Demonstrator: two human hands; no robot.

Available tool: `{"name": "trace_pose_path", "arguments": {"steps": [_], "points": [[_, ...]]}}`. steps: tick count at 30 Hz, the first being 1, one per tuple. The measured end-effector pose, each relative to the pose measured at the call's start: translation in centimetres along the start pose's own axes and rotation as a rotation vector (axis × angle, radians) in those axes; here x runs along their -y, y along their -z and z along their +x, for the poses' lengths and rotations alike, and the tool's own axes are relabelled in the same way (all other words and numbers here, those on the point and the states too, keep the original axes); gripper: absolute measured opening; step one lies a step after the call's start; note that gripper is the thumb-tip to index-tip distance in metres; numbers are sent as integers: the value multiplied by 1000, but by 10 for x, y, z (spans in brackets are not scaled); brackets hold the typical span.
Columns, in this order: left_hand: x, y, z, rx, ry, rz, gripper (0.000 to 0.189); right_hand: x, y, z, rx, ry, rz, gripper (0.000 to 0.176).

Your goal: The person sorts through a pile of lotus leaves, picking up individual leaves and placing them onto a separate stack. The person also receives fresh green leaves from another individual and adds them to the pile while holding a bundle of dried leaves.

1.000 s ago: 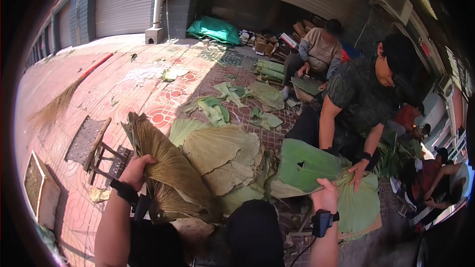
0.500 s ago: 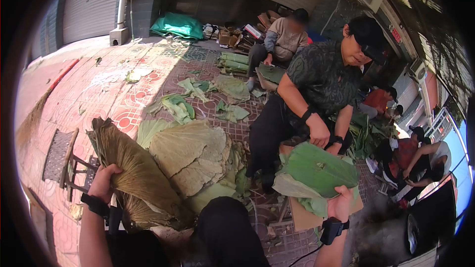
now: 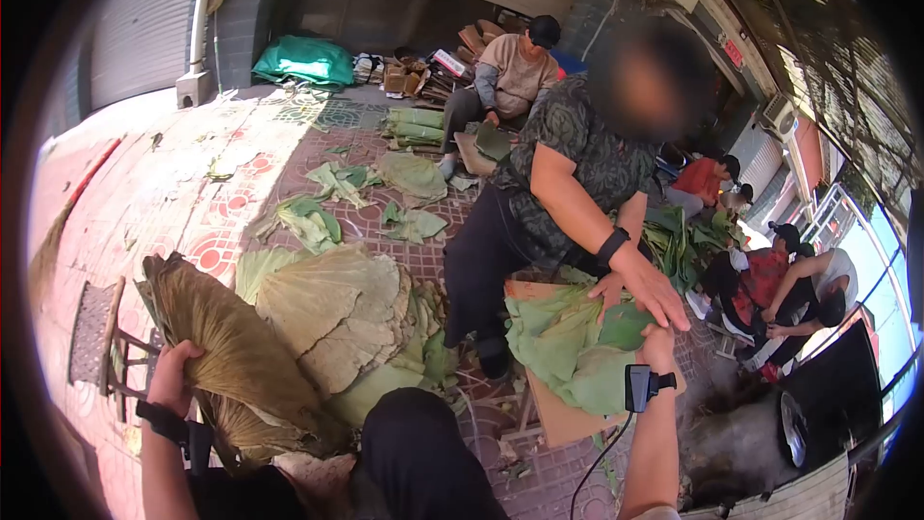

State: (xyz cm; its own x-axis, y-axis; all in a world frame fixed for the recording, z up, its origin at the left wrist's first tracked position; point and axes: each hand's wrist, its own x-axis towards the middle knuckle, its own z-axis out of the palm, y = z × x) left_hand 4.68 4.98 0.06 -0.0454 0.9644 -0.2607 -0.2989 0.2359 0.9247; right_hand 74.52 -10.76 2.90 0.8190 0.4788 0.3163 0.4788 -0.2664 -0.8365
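Note:
My left hand (image 3: 173, 376) grips a folded bundle of dry brown lotus leaves (image 3: 226, 327), fingers wrapped round its left edge. My right hand (image 3: 658, 351) is closed at the right edge of a stack of green lotus leaves (image 3: 568, 342), with a leaf edge seemingly between its fingers. A co-worker's hand (image 3: 650, 284) reaches over that stack, close above my right fingertips. Beneath the green leaves lies a sheet of cardboard (image 3: 558, 419). Between my hands, a pile of pale, dry leaves (image 3: 332, 308) rests on the paving.
A co-worker in a dark patterned shirt (image 3: 563, 154) sits just across from me. Loose leaves (image 3: 414, 178) lie farther off on the tiles. At the left stands a small stool (image 3: 120, 347); a large black vessel (image 3: 833, 404) is at the lower right. Several other people sit behind.
The co-worker's hand has swung out over the green stack towards my right hand. The stack's top now shows paler leaves. My left hand keeps its hold; the view has shifted slightly.

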Motion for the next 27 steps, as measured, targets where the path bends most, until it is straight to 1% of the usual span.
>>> {"name": "trace_pose_path", "arguments": {"steps": [1,2,4,5,6,7,8,10,12,13,15,16,18,20,22,24,25,27], "points": [[-4,-2,-4,36,8,-9,30,-6,-11,6,-27,82,103,27],[-4,-1,-4,-13,23,-10,31,-9,-15,11,-8,-2,115,22],[-7,7,-5,-17,35,-29,34,-9,-21,20,29,-172,134,14],[-11,7,-7,10,38,-47,34,-55,-33,46,0,18,414,15],[-13,11,-8,-39,70,-27,32,-52,-38,46,-59,76,358,21],[-10,17,-5,-88,50,-8,29,-52,-43,42,-43,28,421,24],[-14,15,-9,-83,58,-10,28,-34,-43,29,-31,-20,478,26],[-14,21,-9,-109,47,42,30,-25,-52,16,6,-99,500,39],[-15,23,-11,-131,49,54,29,34,-73,-41,-40,135,466,55],[-16,24,-12,-142,49,61,29,46,-89,-61,-124,201,261,59],[-22,24,-16,-132,43,89,30,82,-123,-102,-144,438,72,65],[-24,26,-17,-125,44,106,31,114,-142,-121,-78,605,84,66],[-23,30,-18,-148,74,96,31,181,-173,-157,328,581,18,65],[-25,35,-22,-160,76,55,31,226,-212,-174,833,527,139,61],[-23,50,-23,-216,73,62,29,270,-248,-189,1247,743,11,59],[-27,60,-28,-250,88,32,29,295,-288,-216,1400,907,-38,57],[-24,69,-28,-307,97,21,27,300,-308,-228,1451,899,-40,59],[-26,81,-31,-343,58,-12,26,293,-351,-251,1546,886,-57,61]]}}
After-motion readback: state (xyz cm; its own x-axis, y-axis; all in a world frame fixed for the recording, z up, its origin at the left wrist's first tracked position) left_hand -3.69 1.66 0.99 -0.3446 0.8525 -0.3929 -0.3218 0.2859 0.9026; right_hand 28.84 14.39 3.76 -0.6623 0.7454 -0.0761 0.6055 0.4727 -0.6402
